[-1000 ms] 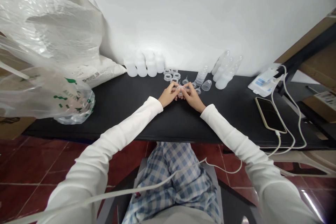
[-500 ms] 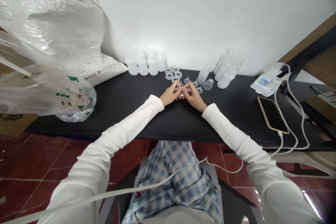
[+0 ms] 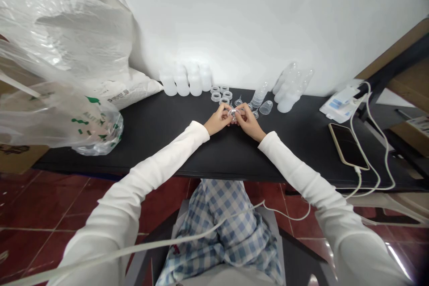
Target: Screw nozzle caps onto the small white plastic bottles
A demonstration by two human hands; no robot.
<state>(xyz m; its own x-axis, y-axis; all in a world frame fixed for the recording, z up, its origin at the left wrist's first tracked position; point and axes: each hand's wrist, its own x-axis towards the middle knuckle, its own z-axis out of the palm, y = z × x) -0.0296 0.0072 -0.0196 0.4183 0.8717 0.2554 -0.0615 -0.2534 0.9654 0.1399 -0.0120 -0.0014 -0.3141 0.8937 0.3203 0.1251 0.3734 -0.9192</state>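
Note:
Between my hands is a clear plastic ring (image 3: 233,114), held just above the black table. My left hand (image 3: 219,119) closes on its left side with thumb and fingers. On the right side, my right hand (image 3: 247,121) grips the same ring. Whether a nipple piece sits inside the ring is too small to tell. Just beyond my fingers lie several clear collar rings (image 3: 216,97) on the left. Several clear nipple-shaped pieces (image 3: 238,102) lie close to my right fingers, some partly hidden by them.
White bottles (image 3: 182,82) stand by the wall, left of the rings. A stack of clear caps (image 3: 259,96), a single cap (image 3: 266,107) and capped bottles (image 3: 287,98) are to the right. Farther right lie a phone (image 3: 348,146) and cables. Large plastic bags (image 3: 67,31) fill the left.
The ring in my hands has tilted, so its round opening shows more. My fingers have shifted slightly around it; the things on the table stay in place.

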